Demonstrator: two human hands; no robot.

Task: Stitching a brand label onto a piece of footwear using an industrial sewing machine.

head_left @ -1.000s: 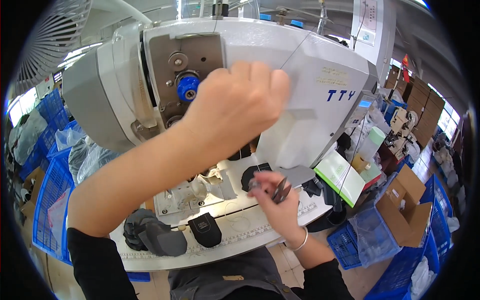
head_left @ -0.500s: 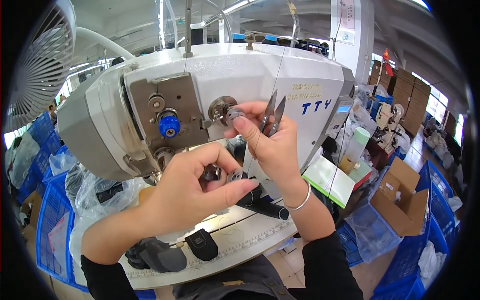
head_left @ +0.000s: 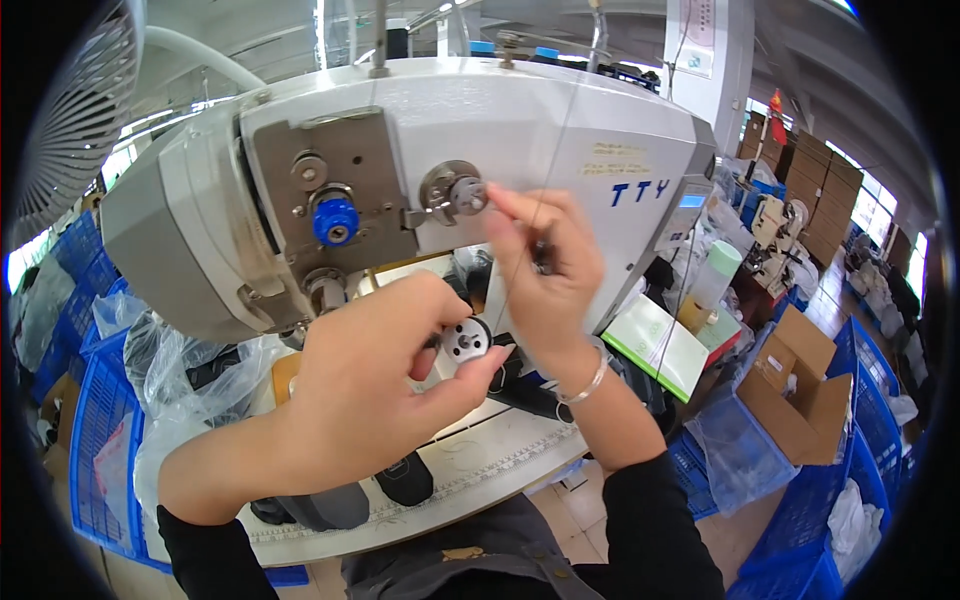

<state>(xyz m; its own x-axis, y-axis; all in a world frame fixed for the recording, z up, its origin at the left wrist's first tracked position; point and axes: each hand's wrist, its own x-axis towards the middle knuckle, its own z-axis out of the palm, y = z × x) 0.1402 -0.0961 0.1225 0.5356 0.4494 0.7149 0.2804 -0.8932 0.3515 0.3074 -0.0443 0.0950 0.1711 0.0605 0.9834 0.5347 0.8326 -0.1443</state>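
My left hand (head_left: pixel 385 365) pinches a round silver bobbin (head_left: pixel 466 341) between thumb and fingers, its holed face turned toward me and a dark edge behind it. Higher up, my right hand (head_left: pixel 550 260) is at the winder (head_left: pixel 437 190) on the front of the white sewing machine (head_left: pixel 540 120). Its thumb and forefinger close at the right edge of a second metal bobbin (head_left: pixel 468 195) there; motion blurs the fingertips. In the same palm sits a dark piece of the scissors (head_left: pixel 543 257), with the blades no longer plainly visible. A thin thread runs down past this hand.
A blue tension knob (head_left: pixel 336 221) sits on the machine's head plate. Dark fabric pieces (head_left: pixel 405 480) lie on the white table (head_left: pixel 500 455). To the right are a green-edged booklet (head_left: pixel 655 345), a bottle (head_left: pixel 712 285) and an open carton (head_left: pixel 800 385). Blue crates (head_left: pixel 100 450) flank both sides.
My right hand has brought its bobbin up to the winder, and the scissors have turned in the palm. The left-hand bobbin has rotated so its holed face shows. The view has shifted slightly.
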